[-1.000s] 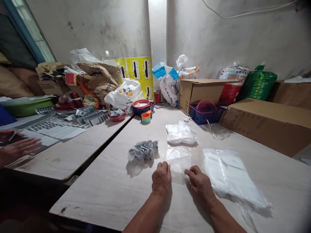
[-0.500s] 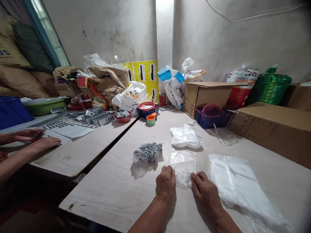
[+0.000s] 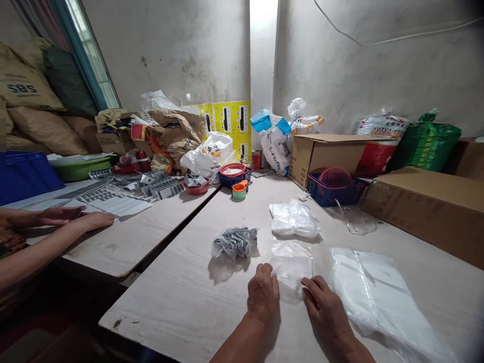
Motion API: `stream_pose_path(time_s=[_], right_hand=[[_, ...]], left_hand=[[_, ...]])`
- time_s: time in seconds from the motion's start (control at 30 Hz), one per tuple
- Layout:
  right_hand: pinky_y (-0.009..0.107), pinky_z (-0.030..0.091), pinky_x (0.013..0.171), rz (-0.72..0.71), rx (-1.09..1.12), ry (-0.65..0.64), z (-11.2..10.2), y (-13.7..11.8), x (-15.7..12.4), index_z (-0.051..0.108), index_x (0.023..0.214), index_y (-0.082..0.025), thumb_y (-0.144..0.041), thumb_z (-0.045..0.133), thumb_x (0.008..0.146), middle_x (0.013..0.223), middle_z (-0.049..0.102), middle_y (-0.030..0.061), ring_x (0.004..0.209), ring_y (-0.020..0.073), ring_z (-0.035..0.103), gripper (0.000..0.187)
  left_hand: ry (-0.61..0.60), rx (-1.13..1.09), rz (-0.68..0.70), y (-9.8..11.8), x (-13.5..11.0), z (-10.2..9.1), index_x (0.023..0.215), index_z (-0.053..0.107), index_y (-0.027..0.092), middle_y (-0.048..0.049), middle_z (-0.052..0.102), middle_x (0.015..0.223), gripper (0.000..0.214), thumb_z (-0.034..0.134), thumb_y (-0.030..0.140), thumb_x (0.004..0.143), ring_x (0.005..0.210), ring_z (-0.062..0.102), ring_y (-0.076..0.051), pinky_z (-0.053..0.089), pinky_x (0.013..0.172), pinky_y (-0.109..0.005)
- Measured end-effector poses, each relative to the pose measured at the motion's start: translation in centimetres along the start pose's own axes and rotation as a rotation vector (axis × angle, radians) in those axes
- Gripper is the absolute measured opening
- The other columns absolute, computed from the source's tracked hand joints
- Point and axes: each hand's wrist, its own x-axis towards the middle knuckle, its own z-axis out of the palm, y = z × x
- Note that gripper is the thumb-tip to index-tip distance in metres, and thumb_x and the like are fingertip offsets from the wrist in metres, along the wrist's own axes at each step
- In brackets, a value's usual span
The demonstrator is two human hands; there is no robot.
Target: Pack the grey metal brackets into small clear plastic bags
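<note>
From here I see the clear plastic bag (image 3: 292, 264) lying flat on the pale tabletop (image 3: 181, 297), low and right of centre in the frame, between my two hands. Its long axis seems to run up the frame, away from me, though the film is too faint to be sure. My left hand (image 3: 263, 293) sits at its lower left edge, with the fingers (image 3: 266, 272) curled against it. My right hand (image 3: 325, 310) is at its lower right corner, with the fingertips (image 3: 308, 283) at the film. Both hands are about equally near. Neither is spread wide, but I cannot tell whether either has hold of the bag. A white packet (image 3: 378, 297) lies to the right.
</note>
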Motion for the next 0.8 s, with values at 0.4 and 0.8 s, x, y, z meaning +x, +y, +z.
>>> stream_pose_path(time_s=[0.4,0.8], right_hand=[[0.028,0.048,0.065,0.009,-0.03,-0.017,-0.46,-0.18,0.07,0.06,0.098,-0.02,-0.022,0.042,0.086,0.085,0.06,0.0057,0.076,0.0179,0.059,0.021],[0.029,0.048,0.071,0.055,-0.002,-0.065,0.13,0.38,-0.27,0.058,0.102,-0.021,-0.024,0.042,0.087,0.091,0.059,0.005,0.081,0.0175,0.059,0.022]], left_hand=[[-0.085,0.007,-0.038,-0.08,0.08,-0.47,0.079,0.055,0.02,-0.0022,0.054,0.08,0.019,0.041,0.006,0.079,0.068,0.052,-0.013,0.035,0.063,-0.023],[0.013,-0.015,0.011,-0.32,-0.23,0.06,0.079,0.055,0.019,-0.0026,0.054,0.079,0.022,0.038,0.005,0.081,0.07,0.052,-0.014,0.037,0.067,-0.025]])
